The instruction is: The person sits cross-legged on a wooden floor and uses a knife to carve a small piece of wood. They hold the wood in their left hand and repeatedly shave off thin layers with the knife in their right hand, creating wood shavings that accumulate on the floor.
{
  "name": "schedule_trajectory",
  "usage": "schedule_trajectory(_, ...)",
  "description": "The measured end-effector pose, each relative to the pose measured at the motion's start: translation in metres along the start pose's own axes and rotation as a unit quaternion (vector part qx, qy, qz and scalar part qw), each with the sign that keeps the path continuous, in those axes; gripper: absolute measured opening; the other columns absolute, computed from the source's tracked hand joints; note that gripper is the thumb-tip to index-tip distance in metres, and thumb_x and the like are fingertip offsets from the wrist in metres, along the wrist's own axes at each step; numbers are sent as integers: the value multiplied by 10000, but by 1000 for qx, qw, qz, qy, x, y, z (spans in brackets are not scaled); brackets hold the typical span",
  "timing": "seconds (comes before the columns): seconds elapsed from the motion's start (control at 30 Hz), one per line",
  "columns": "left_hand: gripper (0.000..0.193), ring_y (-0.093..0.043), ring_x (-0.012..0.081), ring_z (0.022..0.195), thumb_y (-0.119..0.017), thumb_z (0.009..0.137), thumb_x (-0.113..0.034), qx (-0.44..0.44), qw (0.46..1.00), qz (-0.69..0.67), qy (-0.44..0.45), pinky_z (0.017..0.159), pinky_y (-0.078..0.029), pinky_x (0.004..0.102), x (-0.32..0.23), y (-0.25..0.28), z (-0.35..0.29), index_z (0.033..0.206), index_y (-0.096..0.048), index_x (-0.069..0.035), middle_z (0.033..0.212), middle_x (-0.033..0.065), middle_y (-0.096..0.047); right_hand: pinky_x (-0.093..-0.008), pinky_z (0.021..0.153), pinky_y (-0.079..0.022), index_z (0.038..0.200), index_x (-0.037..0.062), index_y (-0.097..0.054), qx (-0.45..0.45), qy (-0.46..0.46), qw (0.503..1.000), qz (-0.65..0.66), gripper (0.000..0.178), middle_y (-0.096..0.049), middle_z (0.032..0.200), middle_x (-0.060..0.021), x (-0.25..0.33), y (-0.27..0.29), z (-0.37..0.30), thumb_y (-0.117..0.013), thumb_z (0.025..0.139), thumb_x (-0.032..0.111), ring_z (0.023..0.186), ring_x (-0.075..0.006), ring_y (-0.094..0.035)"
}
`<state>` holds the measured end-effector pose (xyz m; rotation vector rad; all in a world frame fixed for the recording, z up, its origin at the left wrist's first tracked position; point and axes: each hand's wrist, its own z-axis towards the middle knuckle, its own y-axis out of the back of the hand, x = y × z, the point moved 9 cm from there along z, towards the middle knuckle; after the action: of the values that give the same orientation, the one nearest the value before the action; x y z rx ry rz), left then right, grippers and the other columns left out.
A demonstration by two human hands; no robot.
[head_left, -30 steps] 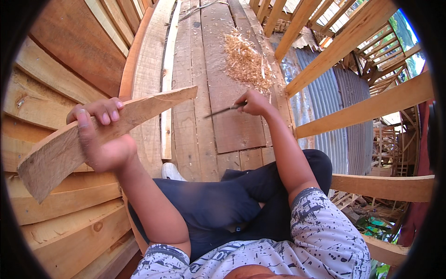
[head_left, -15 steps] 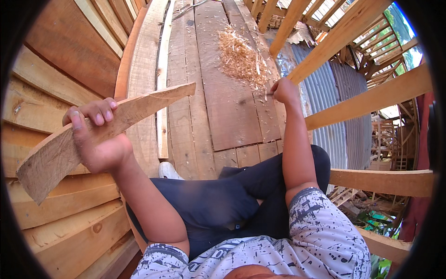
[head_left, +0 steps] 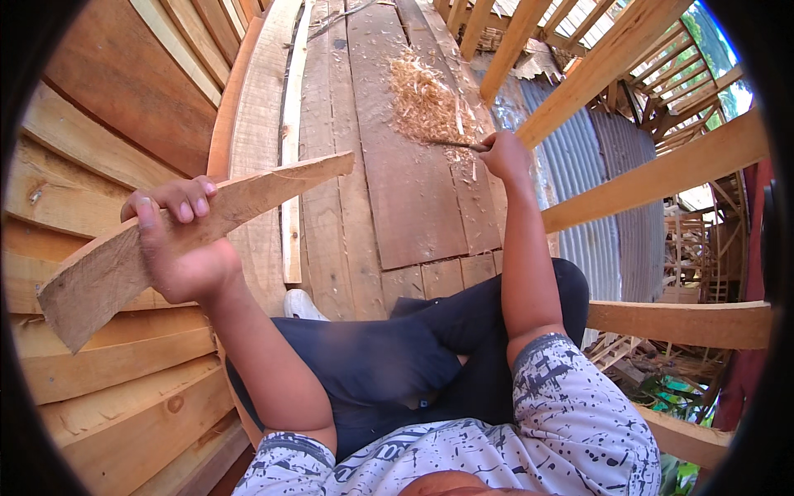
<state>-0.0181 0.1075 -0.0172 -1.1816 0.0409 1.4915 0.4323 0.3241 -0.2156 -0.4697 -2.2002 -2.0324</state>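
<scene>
My left hand (head_left: 186, 248) is wrapped round a rough-cut curved piece of wood (head_left: 265, 188), thumb on one side and fingers over the upper edge. It is held up slantwise, wide sawn end at the lower left, narrow tip toward the middle. My right hand (head_left: 506, 155) is closed round the end of a long, thin, dark tool (head_left: 453, 144) that points left, apart from the wood. Seen nearly edge-on, it may be a blade; I cannot tell its exact kind. Behind it lies a heap of pale wood shavings (head_left: 422, 95) on the plank floor (head_left: 413, 207).
A wall of stacked boards (head_left: 124, 347) stands close on my left. Wooden rails (head_left: 662, 174) and posts run along my right, with corrugated metal sheets (head_left: 591, 198) beyond. A long pale strip of wood (head_left: 291, 231) lies on the floor. My legs (head_left: 372, 355) are folded before me.
My right hand has turned and risen slightly, so the dark tool now shows at length, pointing left. The wood in my left hand has shifted slightly right, its wide end a little higher.
</scene>
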Motion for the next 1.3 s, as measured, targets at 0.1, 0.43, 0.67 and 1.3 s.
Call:
schedule_trajectory(0.1, 208, -438, 165, 676, -580, 902, -259, -3, 1000, -1, 3, 748, -416, 372, 2, 0, 0, 840, -432, -128, 681, 25, -408, -417, 770, -534, 885, 119, -780, 117, 85, 988, 48, 109, -753, 894, -91, 8, -27, 0, -745, 795, 168, 865, -282, -713)
schedule_trajectory(0.43, 186, -434, 166, 631, -552, 911, -250, 137, 989, -2, -54, 705, -447, 402, 6, -34, -18, 830, -448, -118, 673, 27, -422, -392, 714, -471, 1047, -4, -613, 143, 186, 930, 283, 214, -642, 861, -113, 140, -19, -67, -574, 983, 196, 807, -206, -584)
schedule_trajectory(0.67, 213, -450, 164, 630, -540, 944, -270, 157, 987, -27, -14, 698, -451, 390, 46, -42, -26, 849, -448, -104, 658, 27, -409, -491, 684, -462, 844, -60, -577, 62, 233, 922, 302, 499, -581, 709, -262, 178, -67, -108, -386, 1061, 346, 658, -412, -566)
schedule_trajectory(1.3, 165, -471, 176, 678, -499, 976, -267, 212, 976, -47, 21, 752, -419, 391, 49, -36, -17, 881, -466, -136, 685, 15, -438, -470, 691, -488, 967, -19, -653, 101, 264, 920, 271, 261, -672, 826, -227, 193, 4, -123, -634, 934, 239, 760, -381, -642)
